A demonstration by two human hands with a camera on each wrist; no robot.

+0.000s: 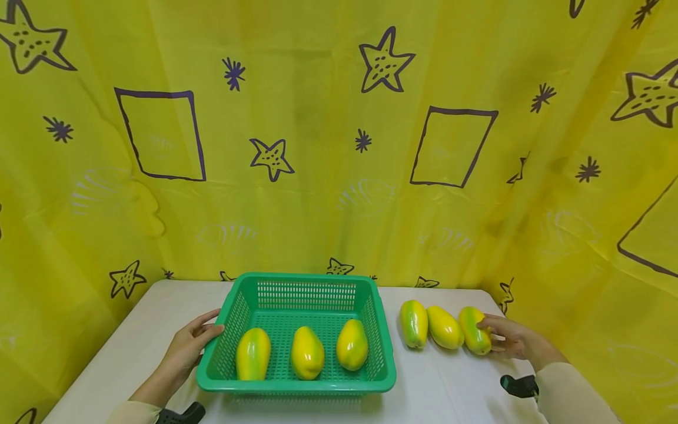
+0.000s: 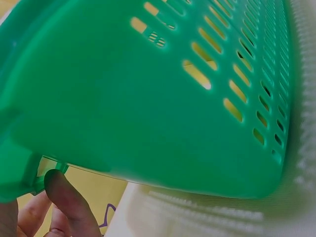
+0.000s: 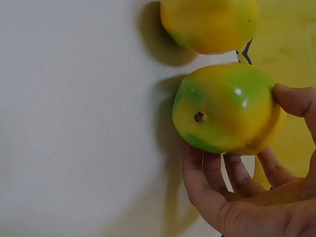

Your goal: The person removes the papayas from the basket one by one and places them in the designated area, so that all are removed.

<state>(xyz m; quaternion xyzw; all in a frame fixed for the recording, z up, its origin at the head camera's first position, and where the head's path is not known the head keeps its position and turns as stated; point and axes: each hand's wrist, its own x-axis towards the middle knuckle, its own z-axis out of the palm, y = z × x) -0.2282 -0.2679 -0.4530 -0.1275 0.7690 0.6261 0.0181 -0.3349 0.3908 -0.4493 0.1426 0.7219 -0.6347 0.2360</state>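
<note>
On the right side of the white table, my right hand (image 1: 511, 338) holds a yellow-green mango (image 1: 473, 331), the last of a row of three. In the right wrist view the thumb lies on one side of this mango (image 3: 227, 108) and the fingers curl round the other; its stem end faces the camera. Beside it are a second mango (image 1: 445, 327) and a third mango (image 1: 414, 324). My left hand (image 1: 185, 347) grips the left rim of a green plastic basket (image 1: 296, 386). Up close, its fingers (image 2: 71, 202) meet the edge of the rim.
Inside the basket lie three more mangoes, a left one (image 1: 253, 354), a middle one (image 1: 307, 353) and a right one (image 1: 352, 345), spaced apart. A yellow patterned curtain (image 1: 307, 218) borders the white table (image 1: 424, 383) at the back and sides.
</note>
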